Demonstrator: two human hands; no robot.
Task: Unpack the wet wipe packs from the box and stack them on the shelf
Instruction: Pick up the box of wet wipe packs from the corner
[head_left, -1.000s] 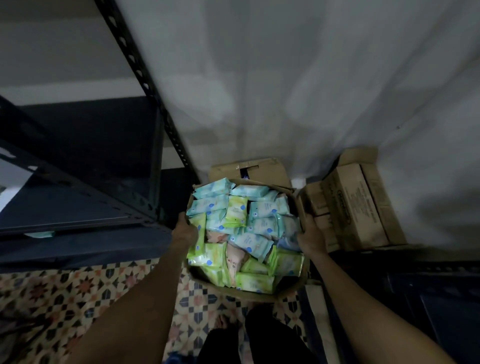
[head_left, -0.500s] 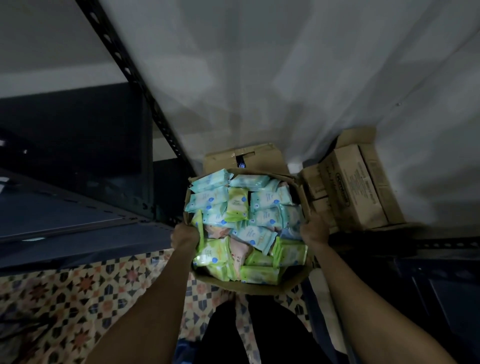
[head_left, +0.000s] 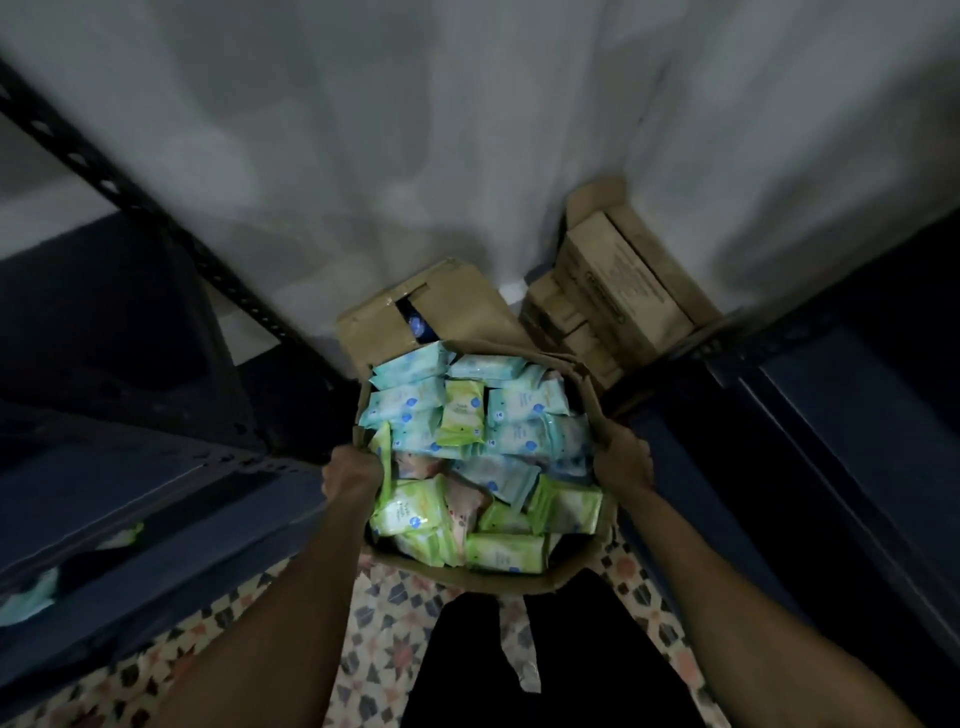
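An open cardboard box sits between my arms, held above the tiled floor. It is full of wet wipe packs in blue, green and pink wrappers, lying in a loose heap. My left hand grips the box's left rim. My right hand grips the right rim. The dark metal shelf stands to the left, its slotted post slanting up toward the top left. A few packs lie on its lower level at the far left.
Two more cardboard boxes stand against the white wall: one with a torn flap just behind the held box, one printed carton at the right. Dark blue shelving runs along the right. The floor is patterned tile.
The box has come up and nearer to me with both hands on its rims. The view has tilted, so the shelf and the boxes behind have shifted in the frame.
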